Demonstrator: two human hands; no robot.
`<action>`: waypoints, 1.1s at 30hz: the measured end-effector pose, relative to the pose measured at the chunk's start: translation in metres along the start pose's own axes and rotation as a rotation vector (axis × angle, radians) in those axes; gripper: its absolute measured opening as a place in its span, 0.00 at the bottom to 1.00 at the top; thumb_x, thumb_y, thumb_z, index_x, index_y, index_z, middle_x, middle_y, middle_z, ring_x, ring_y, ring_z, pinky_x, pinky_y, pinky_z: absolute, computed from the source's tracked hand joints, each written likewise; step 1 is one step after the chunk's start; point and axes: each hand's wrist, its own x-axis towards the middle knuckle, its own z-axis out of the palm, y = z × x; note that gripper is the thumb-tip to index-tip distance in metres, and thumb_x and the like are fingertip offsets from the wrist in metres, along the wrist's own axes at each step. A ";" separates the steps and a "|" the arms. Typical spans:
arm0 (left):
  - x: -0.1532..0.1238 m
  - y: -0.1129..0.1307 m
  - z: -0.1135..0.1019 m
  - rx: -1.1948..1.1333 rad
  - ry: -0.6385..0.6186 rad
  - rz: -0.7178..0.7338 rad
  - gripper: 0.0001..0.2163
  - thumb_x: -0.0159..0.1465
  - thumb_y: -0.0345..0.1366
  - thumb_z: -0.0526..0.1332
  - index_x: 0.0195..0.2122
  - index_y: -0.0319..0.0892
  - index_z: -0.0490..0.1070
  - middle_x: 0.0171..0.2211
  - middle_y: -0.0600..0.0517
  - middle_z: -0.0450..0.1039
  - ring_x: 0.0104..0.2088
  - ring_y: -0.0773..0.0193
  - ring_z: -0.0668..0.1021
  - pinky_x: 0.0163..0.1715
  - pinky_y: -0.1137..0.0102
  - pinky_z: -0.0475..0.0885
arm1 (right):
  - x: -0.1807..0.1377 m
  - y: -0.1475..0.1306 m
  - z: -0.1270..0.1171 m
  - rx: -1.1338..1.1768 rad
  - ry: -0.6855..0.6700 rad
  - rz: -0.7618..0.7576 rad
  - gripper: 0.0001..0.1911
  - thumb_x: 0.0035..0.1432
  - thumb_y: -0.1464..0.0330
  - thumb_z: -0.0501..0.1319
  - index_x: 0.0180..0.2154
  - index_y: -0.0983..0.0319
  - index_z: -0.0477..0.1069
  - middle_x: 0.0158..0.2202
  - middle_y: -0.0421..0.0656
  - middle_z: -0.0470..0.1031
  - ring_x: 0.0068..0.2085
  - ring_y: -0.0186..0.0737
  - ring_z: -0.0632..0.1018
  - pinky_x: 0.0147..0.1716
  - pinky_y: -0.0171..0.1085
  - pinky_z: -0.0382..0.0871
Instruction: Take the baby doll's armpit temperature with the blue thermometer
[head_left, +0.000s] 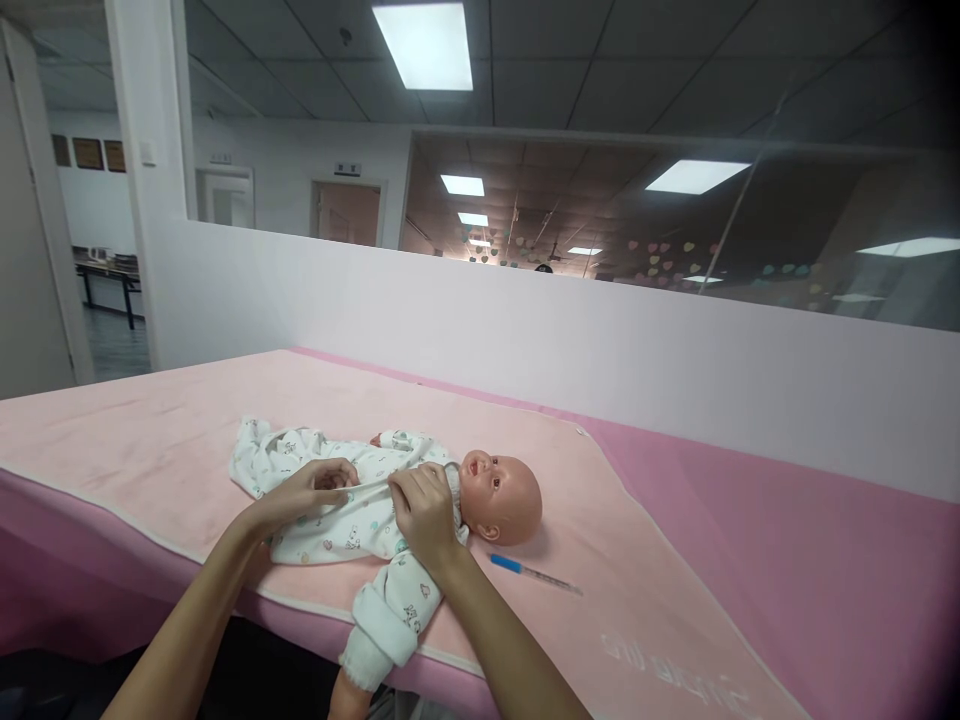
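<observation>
A baby doll (pixel 501 494) lies on its back on a light pink towel (pixel 150 440), head to the right. It wears a white printed romper (pixel 330 530). My left hand (pixel 311 490) pinches the romper's front edge over the belly. My right hand (pixel 424 512) grips the same edge at the chest, just below the doll's chin. One sleeved doll arm (pixel 390 620) hangs over the table's front edge. A thin thermometer with a blue end (pixel 534 574) lies on the towel right of my right wrist.
The towel covers a darker pink table (pixel 825 560). A white partition wall (pixel 600 340) runs along the table's far side, with glass above it. A doorway (pixel 105 300) opens at far left.
</observation>
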 end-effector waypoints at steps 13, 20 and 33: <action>0.004 0.000 0.001 0.066 -0.025 0.024 0.12 0.53 0.43 0.61 0.34 0.41 0.69 0.23 0.56 0.60 0.25 0.68 0.63 0.24 0.76 0.58 | 0.000 0.000 0.000 0.031 0.015 0.009 0.09 0.60 0.72 0.51 0.29 0.61 0.66 0.24 0.39 0.70 0.28 0.33 0.68 0.36 0.36 0.59; 0.003 0.001 0.001 0.038 -0.013 0.017 0.12 0.53 0.42 0.62 0.33 0.40 0.69 0.23 0.57 0.59 0.24 0.69 0.62 0.23 0.76 0.56 | 0.000 0.000 0.000 0.031 0.009 0.013 0.10 0.60 0.71 0.50 0.28 0.61 0.66 0.24 0.39 0.71 0.28 0.33 0.68 0.37 0.37 0.59; 0.001 0.000 0.002 0.002 -0.004 0.003 0.11 0.53 0.42 0.62 0.33 0.40 0.68 0.23 0.57 0.57 0.25 0.70 0.61 0.24 0.76 0.55 | 0.000 0.000 0.000 0.048 0.008 0.017 0.09 0.59 0.72 0.51 0.28 0.61 0.66 0.25 0.40 0.71 0.28 0.33 0.68 0.37 0.37 0.59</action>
